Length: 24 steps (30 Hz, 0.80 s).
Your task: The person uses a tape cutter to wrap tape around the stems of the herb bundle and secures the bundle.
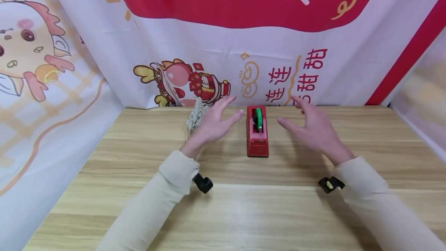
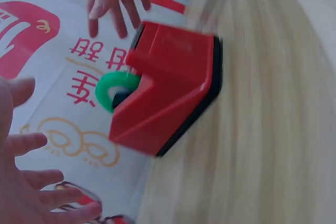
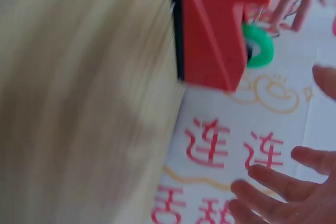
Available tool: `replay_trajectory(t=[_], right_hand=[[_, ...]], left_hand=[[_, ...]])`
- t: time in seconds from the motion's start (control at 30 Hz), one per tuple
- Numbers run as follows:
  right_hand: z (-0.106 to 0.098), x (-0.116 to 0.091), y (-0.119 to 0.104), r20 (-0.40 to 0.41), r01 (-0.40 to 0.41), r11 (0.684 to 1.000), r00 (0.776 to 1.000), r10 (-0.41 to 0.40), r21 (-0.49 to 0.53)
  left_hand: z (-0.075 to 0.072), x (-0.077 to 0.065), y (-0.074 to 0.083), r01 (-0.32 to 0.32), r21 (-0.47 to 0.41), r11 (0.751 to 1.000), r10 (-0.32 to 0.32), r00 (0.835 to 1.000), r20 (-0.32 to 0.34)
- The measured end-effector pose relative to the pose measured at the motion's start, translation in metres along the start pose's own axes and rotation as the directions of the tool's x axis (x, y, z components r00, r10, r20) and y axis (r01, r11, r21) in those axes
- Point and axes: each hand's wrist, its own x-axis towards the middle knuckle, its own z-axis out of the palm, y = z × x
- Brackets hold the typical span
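A red tape dispenser (image 1: 258, 148) with a green roll of tape (image 1: 258, 119) stands on the wooden table, between the two hands. To its left, my left hand (image 1: 216, 122) hovers with fingers spread and thumb toward the dispenser, holding nothing. On the other side my right hand (image 1: 311, 129) is held likewise, fingers apart and nothing in it. Both wrist views show the dispenser's side, seen in the left wrist view (image 2: 168, 77) and the right wrist view (image 3: 210, 35), with a gap between it and each hand.
A grey-white leafy sprig (image 1: 197, 114) lies at the back of the table (image 1: 244, 216), partly behind the left hand. A printed cloth (image 1: 216, 42) hangs along the table's back edge, and another patterned cloth (image 1: 76, 100) hangs at the left.
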Motion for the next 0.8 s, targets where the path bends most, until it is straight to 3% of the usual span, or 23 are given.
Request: replay_trajectory(t=[0.2, 0.43, 0.53, 0.8], right_hand=[[0.018, -0.005, -0.008, 0.049, -0.1, 0.963, 0.995, 0.091, 0.25], [0.038, -0.004, -0.013, 0.224, -0.265, 0.852, 0.958, 0.179, 0.452], [0.045, -0.002, -0.017, 0.256, -0.301, 0.815, 0.947, 0.194, 0.495], [0.056, -0.003, -0.026, 0.32, -0.389, 0.758, 0.914, 0.249, 0.524]], left_hand=[[0.026, 0.005, -0.003, 0.05, -0.215, 0.975, -0.06, 0.997, -0.041], [0.054, 0.01, -0.007, 0.113, -0.349, 0.93, -0.131, 0.991, -0.029], [0.062, 0.011, -0.009, 0.103, -0.366, 0.925, -0.117, 0.993, -0.018], [0.072, 0.012, -0.01, 0.086, -0.355, 0.931, -0.097, 0.995, -0.014]])
